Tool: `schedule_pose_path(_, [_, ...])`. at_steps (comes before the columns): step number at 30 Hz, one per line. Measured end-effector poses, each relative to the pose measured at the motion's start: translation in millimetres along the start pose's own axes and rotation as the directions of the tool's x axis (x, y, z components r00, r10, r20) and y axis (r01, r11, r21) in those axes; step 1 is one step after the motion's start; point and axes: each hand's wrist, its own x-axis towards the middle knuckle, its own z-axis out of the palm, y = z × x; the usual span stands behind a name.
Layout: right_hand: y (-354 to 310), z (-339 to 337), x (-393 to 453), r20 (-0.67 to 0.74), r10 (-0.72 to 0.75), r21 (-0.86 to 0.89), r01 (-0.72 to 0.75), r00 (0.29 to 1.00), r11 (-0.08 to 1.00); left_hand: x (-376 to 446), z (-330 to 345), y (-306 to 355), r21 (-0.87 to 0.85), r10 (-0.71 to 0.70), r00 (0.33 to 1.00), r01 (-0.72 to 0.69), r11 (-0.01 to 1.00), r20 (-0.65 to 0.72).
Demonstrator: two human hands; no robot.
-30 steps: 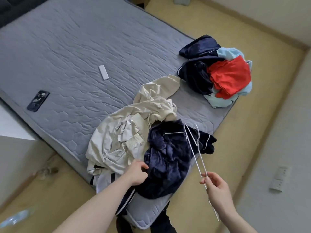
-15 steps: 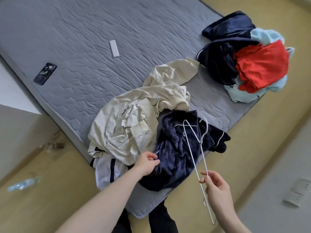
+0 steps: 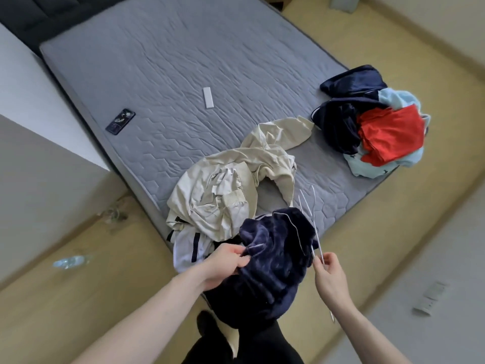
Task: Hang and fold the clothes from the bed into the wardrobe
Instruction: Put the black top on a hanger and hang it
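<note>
**Plush navy garment lifted at bed's edge, hangers held ready**

A navy plush garment [image 3: 273, 261] is gripped by the left hand [image 3: 225, 264], its fingers curled round a bunched fold with white piping, while thin white wire hangers [image 3: 311, 227] are pinched between the thumb and fingertips of the right hand [image 3: 329, 277]. The garment is seen raised over the near corner of the bed [image 3: 183, 74], its lower part hanging toward the floor. It is judged to be soft, limp and fairly thick, light enough for one hand but likely to slump off a hanger unless it is taken at the collar or shoulders; the piped edge would be the sensible guide. The hangers appear stiff, slim and apt to tangle. Just beyond, a cream jacket [image 3: 231, 190] is heaped on a white piece with dark stripes [image 3: 189, 248]. Farther right, a pile of dark, red and pale blue clothes [image 3: 372, 127] is left at the mattress edge. Farther still, a phone [image 3: 120, 121] and a white remote [image 3: 208, 98] are lying apart on the grey quilting. No wardrobe is shown.
</note>
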Motion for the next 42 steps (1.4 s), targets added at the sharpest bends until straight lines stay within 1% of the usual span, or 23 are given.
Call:
schedule_pose_path(2, [5.2,3.8,-16.8,-0.005,0.001,-0.049,-0.002,1.0,0.999,-42.2,-2.4,1.5,-0.054,0.082,0.996,-0.08,0.995,0.023])
schedule_pose_path(7, [-1.5,29.0,-66.2,0.024,0.053,-0.043,-0.052,0.998,0.998,-147.1,-23.3,-12.5,-0.154,0.26,0.953,-0.237,0.959,0.156])
schedule_pose_path(11, [-19.2,58.1,-103.1,0.063,0.076,0.055,-0.079,0.995,0.995,-207.0,-44.8,-45.0,-0.305,0.407,0.891,-0.338,0.89,0.2])
schedule_pose_path(14, [-36.6,82.6,-133.8,0.198,0.041,0.186,-0.079,0.979,0.979,-245.3,-56.6,-71.0,-0.467,0.504,0.844,-0.375,0.801,0.186])
schedule_pose_path(16, [-53.9,100.3,-159.9,0.36,-0.003,0.218,-0.081,0.933,0.973,-269.9,-61.8,-85.7,-0.563,0.536,0.835,-0.385,0.731,0.124])
schedule_pose_path(19, [-83.6,124.5,-210.4,0.523,-0.106,0.256,-0.038,0.846,0.966,-300.5,-67.2,-100.2,-0.681,0.565,0.822,-0.456,0.573,-0.075])
schedule_pose_path(21, [-98.6,136.9,-245.4,0.562,-0.204,0.35,-0.007,0.801,0.937,-314.3,-72.4,-104.4,-0.732,0.54,0.8,-0.53,0.428,-0.263])
schedule_pose_path(23, [-105.7,144.3,-274.9,0.59,-0.313,0.411,0.056,0.744,0.91,-322.2,-80.2,-106.0,-0.769,0.485,0.778,-0.573,0.285,-0.399])
schedule_pose_path(25, [-110.4,150.2,-298.4,0.627,-0.393,0.382,0.175,0.673,0.907,-329.0,-84.9,-105.1,-0.785,0.442,0.762,-0.592,0.182,-0.473])
schedule_pose_path(27, [-115.5,157.5,-320.5,0.661,-0.417,0.325,0.262,0.624,0.909,-336.4,-84.3,-104.6,-0.777,0.456,0.731,-0.617,0.124,-0.507])
schedule_pose_path(28, [-117.6,163.0,-328.3,0.669,-0.42,0.296,0.299,0.613,0.907,-338.7,-83.5,-105.2,-0.765,0.482,0.714,-0.631,0.131,-0.507])
schedule_pose_path(29, [-121.1,170.3,-333.7,0.658,-0.427,0.27,0.335,0.62,0.903,-340.6,-82.5,-105.5,-0.75,0.514,0.697,-0.646,0.146,-0.5])
schedule_pose_path(31, [-132.3,180.9,-339.6,0.602,-0.461,0.256,0.389,0.652,0.885,-346.8,-84.6,-105.7,-0.701,0.572,0.657,-0.688,0.187,-0.492])
schedule_pose_path(32, [-139.8,184.0,-339.6,0.568,-0.467,0.264,0.388,0.678,0.883,-351.2,-89.7,-105.8,-0.634,0.598,0.615,-0.742,0.217,-0.514])
schedule_pose_path(33, [-147.1,184.9,-339.4,0.539,-0.461,0.287,0.361,0.705,0.887,-356.7,-97.1,-107.1,-0.53,0.618,0.559,-0.808,0.257,-0.552])
schedule_pose_path(35, [-161.1,183.4,-336.0,0.501,-0.445,0.366,0.284,0.742,0.886,-367.8,-115.3,-112.2,-0.208,0.631,0.431,-0.894,0.397,-0.645])
schedule_pose_path(36, [-168.1,181.9,-334.0,0.489,-0.45,0.399,0.267,0.747,0.877,-371.0,-124.5,-118.1,-0.031,0.623,0.369,-0.875,0.483,-0.689])
schedule_pose_path(37, [-174.3,180.8,-333.8,0.485,-0.465,0.413,0.275,0.741,0.869,-371.7,-132.2,-126.9,0.121,0.614,0.319,-0.816,0.565,-0.722])
schedule_pose_path(38, [-179.9,179.3,-334.7,0.486,-0.485,0.415,0.297,0.727,0.86,-368.5,-138.3,-137.3,0.24,0.605,0.297,-0.723,0.648,-0.739])
schedule_pose_path(39, [-184.0,179.0,-336.1,0.5,-0.506,0.408,0.324,0.703,0.854,-363.0,-143.4,-150.2,0.324,0.601,0.314,-0.617,0.717,-0.735])
schedule_pose_path(40, [-186.9,179.2,-338.4,0.521,-0.52,0.4,0.344,0.677,0.849,-356.2,-147.2,-165.7,0.369,0.594,0.379,-0.519,0.771,-0.709])
schedule_pose_path(41, [-189.4,180.5,-340.6,0.542,-0.526,0.392,0.357,0.655,0.848,-349.3,-149.4,-182.5,0.375,0.567,0.481,-0.441,0.816,-0.668])
schedule_pose_path(42, [-190.6,181.4,-343.2,0.56,-0.53,0.383,0.367,0.638,0.847,-341.4,-149.6,-199.3,0.345,0.517,0.602,-0.385,0.856,-0.609])
